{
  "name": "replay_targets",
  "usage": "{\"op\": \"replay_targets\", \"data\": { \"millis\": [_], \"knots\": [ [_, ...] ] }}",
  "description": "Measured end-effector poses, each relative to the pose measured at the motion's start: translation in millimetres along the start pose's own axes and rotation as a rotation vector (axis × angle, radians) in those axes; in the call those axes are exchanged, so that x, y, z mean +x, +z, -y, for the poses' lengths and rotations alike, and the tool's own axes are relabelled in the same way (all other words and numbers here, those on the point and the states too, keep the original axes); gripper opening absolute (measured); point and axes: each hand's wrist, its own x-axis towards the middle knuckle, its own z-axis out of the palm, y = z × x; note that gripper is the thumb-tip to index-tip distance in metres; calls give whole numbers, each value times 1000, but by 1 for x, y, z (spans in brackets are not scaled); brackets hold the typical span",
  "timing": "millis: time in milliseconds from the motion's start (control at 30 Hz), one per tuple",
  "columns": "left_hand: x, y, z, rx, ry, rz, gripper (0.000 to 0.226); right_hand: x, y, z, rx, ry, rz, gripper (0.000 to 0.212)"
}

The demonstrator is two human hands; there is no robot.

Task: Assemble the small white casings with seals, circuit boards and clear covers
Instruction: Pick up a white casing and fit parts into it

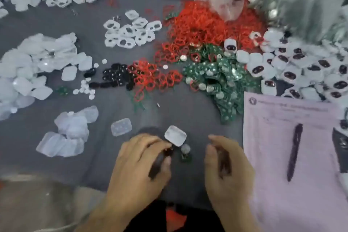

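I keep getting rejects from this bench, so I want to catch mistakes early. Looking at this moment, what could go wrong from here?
1. The left hand pinches the white casing only at one edge; it may slip.
2. The small circuit board lies loose between the hands; the right hand could knock it away.
3. Red seals and green circuit boards overlap in the piles, so tangled or extra parts may be grabbed.

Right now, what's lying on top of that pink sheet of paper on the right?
A dark pen lies lengthwise on the pink paper. Some white casings overlap its top edge. Whatever sits beneath the sheet is covered, and its print is too blurred to read.
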Motion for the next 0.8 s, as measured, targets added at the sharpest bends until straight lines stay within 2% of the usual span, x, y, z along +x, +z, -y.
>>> {"op": "replay_targets", "data": {
  "millis": [100, 267, 400, 600, 800],
  "knots": [
    [0, 4, 12, 36, 41, -41, 32, -2, 14, 2, -36, 8, -12, 19],
    [0, 14, 24, 44, 43, -48, 42, -3, 19, -8, -152, -19, 98, 15],
    [-4, 13, 20, 67, 45, -30, 49, -4, 22, -8, -211, -22, 147, 30],
    [-6, 1, 18, -70, -20, -10, 57, -8, 21, -5, -304, -77, 249, 47],
    [-4, 0, 29, -156, -50, -18, 50, -10, 21, -6, -341, -115, 274, 48]
  ]
}}
